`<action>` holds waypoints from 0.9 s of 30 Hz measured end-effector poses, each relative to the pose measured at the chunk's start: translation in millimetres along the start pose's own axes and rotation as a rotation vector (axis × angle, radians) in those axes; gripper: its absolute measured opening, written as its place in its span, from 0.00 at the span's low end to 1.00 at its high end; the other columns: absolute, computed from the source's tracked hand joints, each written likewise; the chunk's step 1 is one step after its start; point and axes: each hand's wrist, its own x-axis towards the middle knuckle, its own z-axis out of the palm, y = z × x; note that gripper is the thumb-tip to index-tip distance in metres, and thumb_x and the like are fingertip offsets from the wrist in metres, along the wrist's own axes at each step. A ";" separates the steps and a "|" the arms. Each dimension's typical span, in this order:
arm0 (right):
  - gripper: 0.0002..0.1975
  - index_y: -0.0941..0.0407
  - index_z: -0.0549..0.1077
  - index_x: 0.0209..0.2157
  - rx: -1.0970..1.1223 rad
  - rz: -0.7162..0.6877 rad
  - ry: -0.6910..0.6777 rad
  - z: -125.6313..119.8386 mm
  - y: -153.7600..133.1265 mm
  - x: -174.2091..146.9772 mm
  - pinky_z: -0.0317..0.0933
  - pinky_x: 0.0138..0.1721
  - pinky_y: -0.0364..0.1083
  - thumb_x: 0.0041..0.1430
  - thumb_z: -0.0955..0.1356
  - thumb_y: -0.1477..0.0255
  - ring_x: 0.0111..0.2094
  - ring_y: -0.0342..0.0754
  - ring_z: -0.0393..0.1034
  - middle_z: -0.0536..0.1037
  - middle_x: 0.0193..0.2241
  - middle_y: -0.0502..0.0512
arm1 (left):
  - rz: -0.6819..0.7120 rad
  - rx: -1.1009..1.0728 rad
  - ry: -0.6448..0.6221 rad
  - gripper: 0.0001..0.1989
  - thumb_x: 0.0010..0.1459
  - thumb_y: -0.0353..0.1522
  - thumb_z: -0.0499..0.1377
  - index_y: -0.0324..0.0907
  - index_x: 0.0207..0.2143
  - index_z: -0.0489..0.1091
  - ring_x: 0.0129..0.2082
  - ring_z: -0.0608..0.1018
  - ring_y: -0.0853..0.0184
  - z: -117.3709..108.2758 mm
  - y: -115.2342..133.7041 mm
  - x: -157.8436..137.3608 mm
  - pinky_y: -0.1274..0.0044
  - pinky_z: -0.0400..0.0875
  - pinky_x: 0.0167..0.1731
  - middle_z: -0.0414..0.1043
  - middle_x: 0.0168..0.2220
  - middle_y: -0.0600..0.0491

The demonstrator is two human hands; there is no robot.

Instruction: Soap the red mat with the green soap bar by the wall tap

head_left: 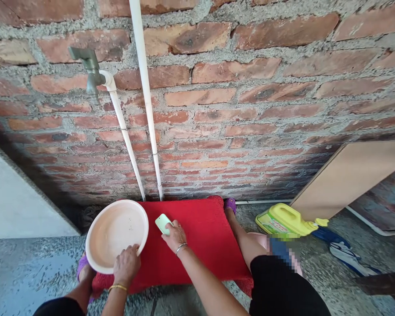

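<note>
A pale peach plastic basin is at the left, partly over the left end of a low bench or stool draped in red cloth. My left hand, with a yellow bangle at the wrist, grips the basin's near right rim. Between the fingers of my right hand is a pale green scrub brush, a flat oblong with a small hole near its far end. Its underside is hidden, so no bristles show. That hand wears a silver bangle and is over the red cloth, right of the basin.
A brick wall with white pipes and a tap stands ahead. On the floor at right lie a yellow jug and slippers, near a leaning board. A pale slab stands at left.
</note>
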 end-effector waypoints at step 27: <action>0.13 0.52 0.74 0.41 0.025 0.437 0.202 -66.8 165.1 -54.6 0.59 0.46 0.49 0.51 0.69 0.66 0.41 0.53 0.67 0.69 0.41 0.55 | -0.010 -0.033 0.020 0.23 0.59 0.30 0.47 0.44 0.55 0.67 0.48 0.77 0.61 10.1 -5.0 3.4 0.69 0.70 0.47 0.73 0.52 0.46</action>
